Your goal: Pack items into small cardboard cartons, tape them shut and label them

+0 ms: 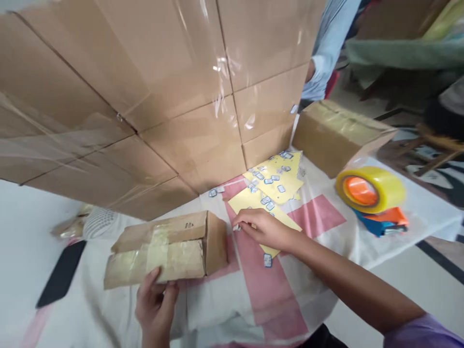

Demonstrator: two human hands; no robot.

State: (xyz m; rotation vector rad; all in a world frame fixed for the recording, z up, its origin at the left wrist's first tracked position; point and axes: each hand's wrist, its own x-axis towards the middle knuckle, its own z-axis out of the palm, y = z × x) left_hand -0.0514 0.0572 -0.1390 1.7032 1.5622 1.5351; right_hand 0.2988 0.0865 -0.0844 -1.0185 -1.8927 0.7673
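A taped cardboard box (177,251) lies on the cloth-covered table in front of me. My left hand (154,302) grips its near lower edge, one finger resting up against the taped side. To the right of the box, my right hand (264,227) is closed in a pinch, with a small whitish label (237,227) at its fingertips, just short of the box's end. Under and behind that hand lie yellow sheets (266,186) carrying several small blue-edged labels. One loose label (268,260) sits at the near corner of a sheet.
A wall of stacked, taped cartons (163,96) rises behind the table. Another cardboard box (337,135) stands at the right, beyond a yellow tape roll (371,189) on an orange-and-blue dispenser (384,224). A black phone (61,273) lies at left. Another person's sleeve (331,43) shows behind the cartons.
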